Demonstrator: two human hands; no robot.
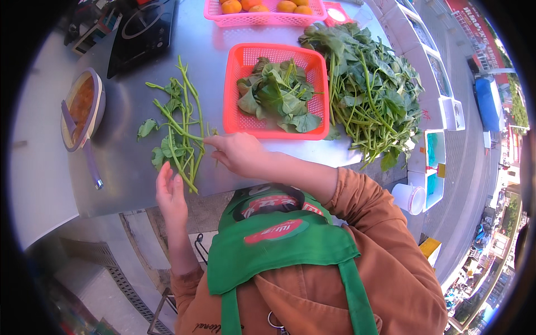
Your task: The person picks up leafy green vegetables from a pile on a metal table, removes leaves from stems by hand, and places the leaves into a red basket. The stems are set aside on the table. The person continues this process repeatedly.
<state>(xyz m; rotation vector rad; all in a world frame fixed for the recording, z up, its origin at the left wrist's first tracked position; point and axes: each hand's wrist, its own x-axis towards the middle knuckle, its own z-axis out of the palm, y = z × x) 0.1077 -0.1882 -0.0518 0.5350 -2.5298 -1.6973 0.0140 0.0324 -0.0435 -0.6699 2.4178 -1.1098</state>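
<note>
Several long green stems (196,104) with a few leaves lie loosely on the metal table before me. My right hand (243,154) is over their right side, its fingers curled around a green stem; the palm hides part of the grip. My left hand (172,193) is by the table's front edge, beside the stems' lower ends, palm turned up and fingers apart, with nothing in it. Just beyond my right hand stands a red plastic basket (233,90) holding torn green leaves (278,94). To its right is a large heap of leafy stalks (372,92).
At the left stands a bowl (101,102) of orange-brown food with a purple-handled utensil (91,165). An induction cooker (144,42) is at the back left. A pink basket (264,20) of orange fruit stands behind. White foam boxes (431,111) and a white bucket (404,199) line the right.
</note>
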